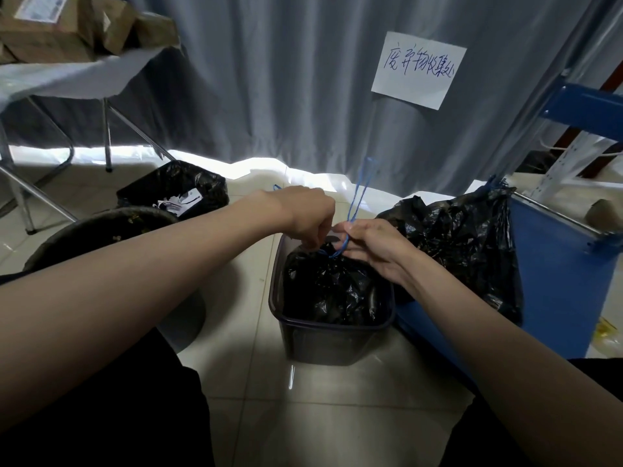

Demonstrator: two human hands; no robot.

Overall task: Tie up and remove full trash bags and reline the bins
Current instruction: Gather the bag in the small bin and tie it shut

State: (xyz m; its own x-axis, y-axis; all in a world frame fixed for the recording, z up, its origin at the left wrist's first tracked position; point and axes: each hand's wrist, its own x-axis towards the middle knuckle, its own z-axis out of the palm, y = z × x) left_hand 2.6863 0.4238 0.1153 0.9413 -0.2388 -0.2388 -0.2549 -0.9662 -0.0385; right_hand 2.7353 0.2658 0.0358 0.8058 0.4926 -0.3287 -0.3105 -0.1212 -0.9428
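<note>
the dark, translucent rectangular bin [332, 335] stands on the pale tiled floor [256, 382] right in front of the person, and the black trash bag [332, 293] sits down inside it, crinkled and glossy, its mouth gathered toward the far rim. a thin blue drawstring [357, 197] comes out of that gathered neck: a short stretch crosses between the two hands and a long doubled loop stands up above the right hand. the left hand [308, 215] reaches in from the left with its fingers curled downward, pinching the drawstring at the bag's neck. the right hand [372, 246] comes in from the right, its fingers closed around the same drawstring just beside the left hand, the loop rising out of its grip.

just right of the bin, a second black bag [462, 244] bulges, full and wrinkled, its top bunched up with blue cord showing, resting against a blue cart [553, 281]. to the left on the floor are a round dark bin [101, 230] and, behind it, another bin lined in black [175, 188] with scraps of white paper inside. a grey curtain [286, 79] hangs behind everything with a handwritten paper sign [419, 70] stuck to it. at upper left a desk [60, 79] with a pale cover and metal legs carries brown cardboard boxes [50, 25].
</note>
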